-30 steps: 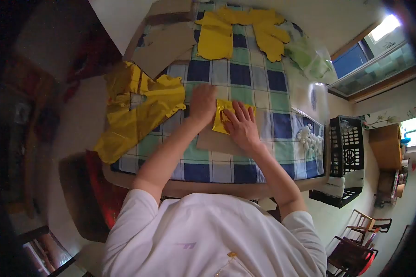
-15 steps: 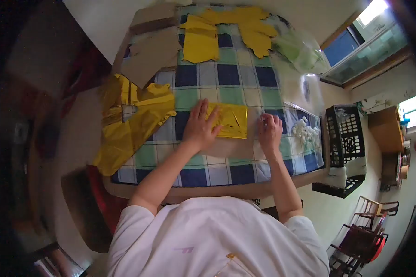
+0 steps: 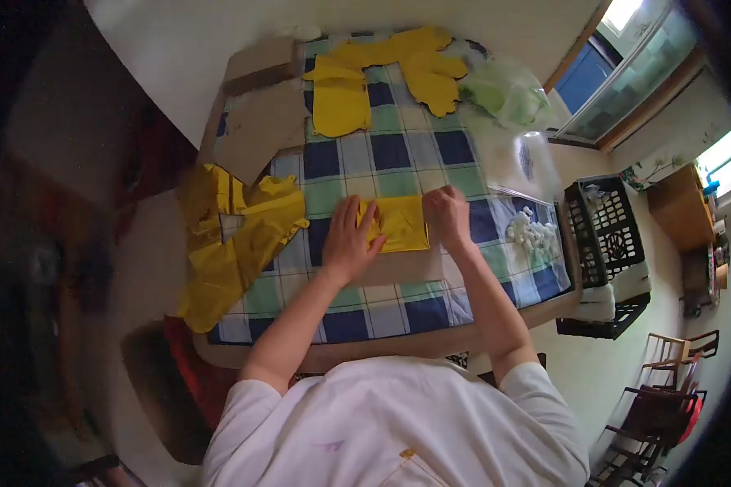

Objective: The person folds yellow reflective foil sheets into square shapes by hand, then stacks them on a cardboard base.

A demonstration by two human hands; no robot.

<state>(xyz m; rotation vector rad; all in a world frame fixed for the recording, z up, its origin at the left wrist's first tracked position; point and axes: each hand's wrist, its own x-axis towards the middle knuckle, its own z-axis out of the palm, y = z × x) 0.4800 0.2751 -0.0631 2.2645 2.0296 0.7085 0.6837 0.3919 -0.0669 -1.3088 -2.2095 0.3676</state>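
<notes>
A small yellow foil rectangle (image 3: 403,224) lies on a piece of brown cardboard (image 3: 406,270), on the checked cloth (image 3: 333,307). My left hand (image 3: 350,243) rests with fingers apart on the rectangle's left end. At the upper right corner of the foil is my right hand (image 3: 449,215), its fingers pressed together; whatever is between them is too small to make out. A larger, crumpled gold foil sheet (image 3: 240,243) with cut-out gaps spreads to the left of my left hand.
More yellow foil (image 3: 341,97) lies at the far side, beside brown cardboard (image 3: 264,122). Clear plastic with green inside (image 3: 508,96) is at the far right. White pieces (image 3: 534,235) sit near the right edge, with a black crate (image 3: 605,231) beyond.
My right hand has moved left and slightly up, from beside the foil rectangle to its right edge. My left hand stays on the foil. The whole view has shifted a little.
</notes>
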